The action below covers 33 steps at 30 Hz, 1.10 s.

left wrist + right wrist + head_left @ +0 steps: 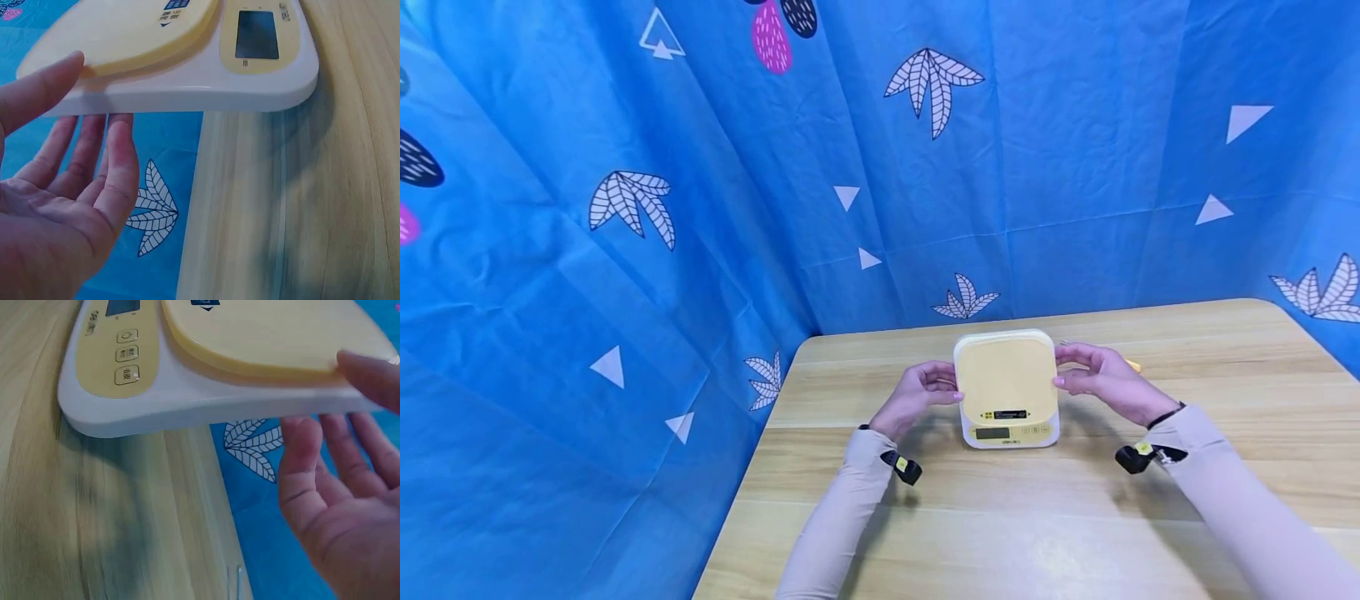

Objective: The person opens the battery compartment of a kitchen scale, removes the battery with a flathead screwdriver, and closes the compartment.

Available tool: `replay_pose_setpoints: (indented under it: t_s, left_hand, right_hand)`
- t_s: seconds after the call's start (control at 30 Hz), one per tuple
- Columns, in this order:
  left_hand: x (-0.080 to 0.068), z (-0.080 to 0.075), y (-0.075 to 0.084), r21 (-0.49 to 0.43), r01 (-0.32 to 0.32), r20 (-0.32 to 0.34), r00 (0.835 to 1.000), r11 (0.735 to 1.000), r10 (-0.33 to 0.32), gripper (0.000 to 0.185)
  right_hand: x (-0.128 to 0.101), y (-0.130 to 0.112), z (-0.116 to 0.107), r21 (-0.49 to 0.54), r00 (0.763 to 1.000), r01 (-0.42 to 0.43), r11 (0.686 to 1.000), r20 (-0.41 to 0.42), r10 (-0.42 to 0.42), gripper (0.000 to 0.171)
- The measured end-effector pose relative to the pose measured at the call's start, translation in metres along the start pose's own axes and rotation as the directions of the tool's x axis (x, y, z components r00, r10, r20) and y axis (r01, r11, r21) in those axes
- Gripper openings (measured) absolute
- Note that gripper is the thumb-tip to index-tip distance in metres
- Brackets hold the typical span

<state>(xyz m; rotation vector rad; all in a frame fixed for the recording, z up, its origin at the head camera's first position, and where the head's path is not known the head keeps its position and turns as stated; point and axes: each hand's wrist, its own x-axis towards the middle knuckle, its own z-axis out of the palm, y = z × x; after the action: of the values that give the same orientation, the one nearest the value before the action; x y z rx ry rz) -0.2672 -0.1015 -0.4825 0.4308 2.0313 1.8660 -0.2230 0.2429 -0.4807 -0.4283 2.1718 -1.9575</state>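
A scale (1009, 375) is between the hands (921, 393) (1105, 382) over the table (985, 508), curtain (1075, 183) behind.

Your left sleeve (829, 533), long, pale, plain; your right sleeve (1247, 504), matching; your left wrist camera (912, 473), small, black, yellow-patched; your right wrist camera (1131, 460), likewise black and yellow-patched; your thin black band (1166, 416), one, edging the right sleeve's end.

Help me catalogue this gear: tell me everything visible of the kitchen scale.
The kitchen scale has a white, plastic-looking body and a pale yellow, rounded platform bearing a dark label. Its yellow near-side panel has a dark display showing no readable figures and three buttons. It is face up, gripped at opposite sides by the left hand and right hand, fingers beneath, thumbs at the platform's edge. It appears raised off the wooden table.
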Motion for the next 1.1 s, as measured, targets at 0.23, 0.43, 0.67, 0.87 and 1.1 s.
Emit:
replay_pose_setpoints:
  t_s: [0.23, 0.43, 0.67, 0.87, 1.1]
  left_hand:
    - [-0.001, -0.004, 0.001, 0.061, -0.042, 0.049, 0.998, 0.997, 0.039, 0.042]
    - [-0.005, -0.005, 0.001, 0.094, -0.050, 0.125, 0.991, 0.994, 0.038, 0.044]
    - [-0.008, -0.005, 0.004, 0.235, -0.105, 0.206, 0.977, 0.966, 0.056, 0.042]
    - [-0.009, -0.008, 0.005, 0.301, -0.162, 0.285, 0.956, 0.940, 0.073, 0.035]
    - [-0.010, -0.010, 0.003, 0.355, -0.257, 0.402, 0.910, 0.899, 0.101, 0.027]
  right_hand:
    - [0.000, 0.002, -0.001, 0.057, 0.992, 0.096, 0.994, 0.081, -0.100, 0.035]
    - [0.000, 0.005, -0.001, 0.046, 0.979, 0.132, 0.990, 0.152, -0.137, 0.038]
    - [0.000, 0.006, -0.001, -0.005, 0.948, 0.221, 0.975, 0.234, -0.214, 0.036]
    - [-0.003, 0.008, 0.003, -0.113, 0.917, 0.327, 0.938, 0.279, -0.286, 0.028]
    - [-0.011, 0.009, 0.007, -0.208, 0.902, 0.353, 0.912, 0.336, -0.272, 0.034]
